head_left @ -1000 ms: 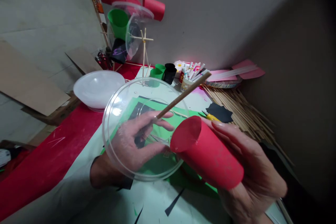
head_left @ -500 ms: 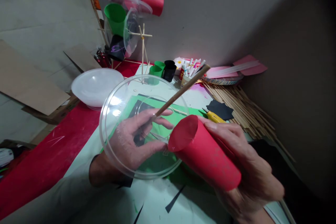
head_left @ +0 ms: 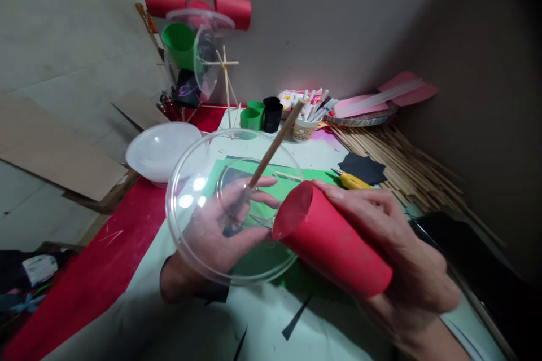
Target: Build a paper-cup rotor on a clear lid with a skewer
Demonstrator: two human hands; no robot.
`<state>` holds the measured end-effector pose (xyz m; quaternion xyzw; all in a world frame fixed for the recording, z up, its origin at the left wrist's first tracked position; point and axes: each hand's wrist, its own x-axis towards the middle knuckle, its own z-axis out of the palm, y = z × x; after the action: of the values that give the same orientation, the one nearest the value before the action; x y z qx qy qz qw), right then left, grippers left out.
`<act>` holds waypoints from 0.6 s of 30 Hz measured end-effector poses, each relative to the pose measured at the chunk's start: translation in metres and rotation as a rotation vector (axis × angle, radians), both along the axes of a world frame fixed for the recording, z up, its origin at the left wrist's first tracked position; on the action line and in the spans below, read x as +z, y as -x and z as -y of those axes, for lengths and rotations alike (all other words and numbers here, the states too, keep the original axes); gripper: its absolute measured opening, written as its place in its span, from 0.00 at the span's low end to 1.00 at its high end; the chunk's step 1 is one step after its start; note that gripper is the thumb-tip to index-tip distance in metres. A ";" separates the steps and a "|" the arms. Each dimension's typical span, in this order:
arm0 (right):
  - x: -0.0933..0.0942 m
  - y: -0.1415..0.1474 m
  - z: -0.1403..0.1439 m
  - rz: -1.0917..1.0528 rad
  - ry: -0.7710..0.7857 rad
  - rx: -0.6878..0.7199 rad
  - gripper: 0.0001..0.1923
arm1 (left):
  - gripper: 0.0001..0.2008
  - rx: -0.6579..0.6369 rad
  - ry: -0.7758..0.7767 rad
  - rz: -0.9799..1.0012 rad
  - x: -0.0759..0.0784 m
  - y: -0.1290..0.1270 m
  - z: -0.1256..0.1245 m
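My left hand (head_left: 212, 237) shows through a clear, round plastic lid (head_left: 171, 208) and holds it from behind, fingers curled near its centre. A wooden stick (head_left: 275, 146) passes through the middle of the lid and slants up to the right; its grip behind the lid is partly hidden. My right hand (head_left: 406, 248) is wrapped around a red paper cup (head_left: 334, 248), tilted with its open rim toward the lid. The rim meets the right part of the lid, close to my left thumb. Green paper (head_left: 324, 172) lies beneath them on the table.
A yellow-handled cutter (head_left: 353, 181) and black paper (head_left: 364, 168) lie beyond my right hand, beside many wooden sticks (head_left: 406, 166). A white bowl (head_left: 163, 149) stands left. Behind are green cups (head_left: 250, 119), black cups (head_left: 271, 115), a cup of markers (head_left: 304, 130) and a stick frame (head_left: 226, 76).
The stick has turned more upright along with the lid. Both hands keep their hold, and the red cup's rim stays by the lid. My view has shifted slightly.
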<state>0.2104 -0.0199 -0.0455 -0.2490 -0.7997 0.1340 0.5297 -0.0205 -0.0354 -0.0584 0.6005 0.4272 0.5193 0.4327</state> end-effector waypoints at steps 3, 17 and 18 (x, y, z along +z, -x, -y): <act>0.000 0.001 0.000 -0.007 0.004 0.004 0.34 | 0.27 0.014 0.014 -0.007 0.003 -0.001 0.001; -0.010 0.000 0.003 -0.100 0.195 0.045 0.40 | 0.25 0.076 -0.036 0.144 0.019 -0.007 -0.004; -0.010 0.001 0.003 -0.119 0.192 0.038 0.43 | 0.25 0.100 -0.023 0.144 0.019 -0.007 -0.004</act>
<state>0.2094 -0.0229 -0.0550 -0.2752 -0.7549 0.2345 0.5472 -0.0138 -0.0316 -0.0393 0.5443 0.4184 0.5871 0.4289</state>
